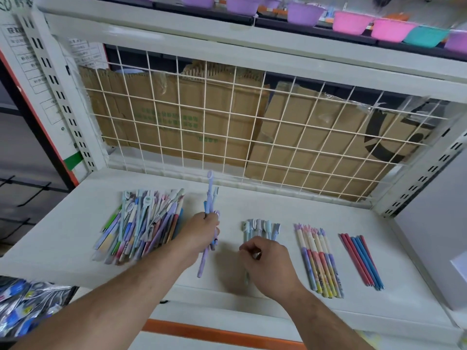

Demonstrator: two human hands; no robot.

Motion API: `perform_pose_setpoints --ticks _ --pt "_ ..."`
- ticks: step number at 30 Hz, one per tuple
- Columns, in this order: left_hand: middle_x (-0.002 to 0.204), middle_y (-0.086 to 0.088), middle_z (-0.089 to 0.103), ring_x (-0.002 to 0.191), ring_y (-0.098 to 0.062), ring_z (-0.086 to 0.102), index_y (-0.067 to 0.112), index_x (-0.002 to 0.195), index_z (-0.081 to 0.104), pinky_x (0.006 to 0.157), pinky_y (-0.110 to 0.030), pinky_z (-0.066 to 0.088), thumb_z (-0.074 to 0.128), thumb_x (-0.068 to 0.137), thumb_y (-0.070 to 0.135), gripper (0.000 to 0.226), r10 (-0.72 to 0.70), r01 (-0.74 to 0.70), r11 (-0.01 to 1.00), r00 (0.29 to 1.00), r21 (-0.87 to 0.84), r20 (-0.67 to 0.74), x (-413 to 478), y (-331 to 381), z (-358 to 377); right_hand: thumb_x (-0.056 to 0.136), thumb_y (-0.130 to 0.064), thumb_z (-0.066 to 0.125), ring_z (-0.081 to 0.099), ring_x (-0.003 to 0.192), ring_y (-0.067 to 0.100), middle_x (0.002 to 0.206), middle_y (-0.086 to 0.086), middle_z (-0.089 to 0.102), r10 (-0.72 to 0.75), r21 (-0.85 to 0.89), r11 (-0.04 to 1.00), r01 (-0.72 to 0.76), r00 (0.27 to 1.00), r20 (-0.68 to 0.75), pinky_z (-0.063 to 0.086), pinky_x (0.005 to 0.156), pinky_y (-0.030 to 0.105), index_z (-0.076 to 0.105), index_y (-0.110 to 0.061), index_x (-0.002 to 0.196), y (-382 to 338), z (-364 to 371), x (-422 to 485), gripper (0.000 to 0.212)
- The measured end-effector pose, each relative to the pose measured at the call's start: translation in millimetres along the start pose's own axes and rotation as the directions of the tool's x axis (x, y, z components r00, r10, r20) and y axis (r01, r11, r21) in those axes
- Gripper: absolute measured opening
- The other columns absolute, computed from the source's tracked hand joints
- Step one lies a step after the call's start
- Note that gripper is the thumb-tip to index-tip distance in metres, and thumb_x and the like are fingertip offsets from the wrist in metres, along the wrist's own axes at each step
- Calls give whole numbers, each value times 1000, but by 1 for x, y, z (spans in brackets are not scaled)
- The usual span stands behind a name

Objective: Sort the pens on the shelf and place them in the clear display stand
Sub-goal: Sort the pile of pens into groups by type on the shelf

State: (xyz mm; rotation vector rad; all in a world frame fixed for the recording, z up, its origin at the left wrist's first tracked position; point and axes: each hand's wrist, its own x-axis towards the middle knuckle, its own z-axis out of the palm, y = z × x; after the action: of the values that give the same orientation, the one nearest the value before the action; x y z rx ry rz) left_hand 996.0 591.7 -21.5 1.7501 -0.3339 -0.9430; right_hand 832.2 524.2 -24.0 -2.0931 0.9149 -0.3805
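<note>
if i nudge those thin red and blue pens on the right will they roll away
Probably yes: the red and blue pens look slim, round and plain, lying loose on the smooth shelf. They seem stiff and light, so a sideways push would likely scatter them; pushing along their length should be steadier.

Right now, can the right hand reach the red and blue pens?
Probably yes: the red and blue pens lie uncovered, with only flat pastel pens between them and the right hand, which pinches pale blue pens.
</note>
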Motion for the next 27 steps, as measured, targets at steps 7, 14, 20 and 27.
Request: perform_pose_setpoints --ticks 7,14,20,27 --pt "66 0 48 52 -15 44 17 77 47 48 -21 37 45 101 25 25 2 10 984 998 -179 65 -14 -11 29 88 -40 71 59 57 9 63 -9 65 78 155 984 -91 993 92 50 61 26 69 -23 78 -8 -8 -1 20" --pt "68 -2 49 54 -16 41 13 82 48 52 -26 34 47 102 22 22 62 -19 977 978 -211 200 -30 -12 48 88 -28 71 57 55 13 69 4 71 147 186 968 -169 981 125 48 59 30 68 -13 80 -2 -17 -6 18" --pt "73 0 58 59 -17 54 11 99 63 60 -30 46 45 105 21 21 61 21 945 969 -326 238 -36 -13 66 92 -18 66 57 55 15 67 9 69 189 237 950 -205 978 89 49 60 37 67 -8 78 10 -32 -11 17" --pt "73 -3 60 60 -18 57 5 98 59 60 -30 48 42 103 15 20 74 -35 972 984 -231 163 -41 -9 84 94 -15 60 56 57 14 63 2 65 192 212 958 -192 981 18 46 58 28 67 -13 76 19 -43 -18 20"
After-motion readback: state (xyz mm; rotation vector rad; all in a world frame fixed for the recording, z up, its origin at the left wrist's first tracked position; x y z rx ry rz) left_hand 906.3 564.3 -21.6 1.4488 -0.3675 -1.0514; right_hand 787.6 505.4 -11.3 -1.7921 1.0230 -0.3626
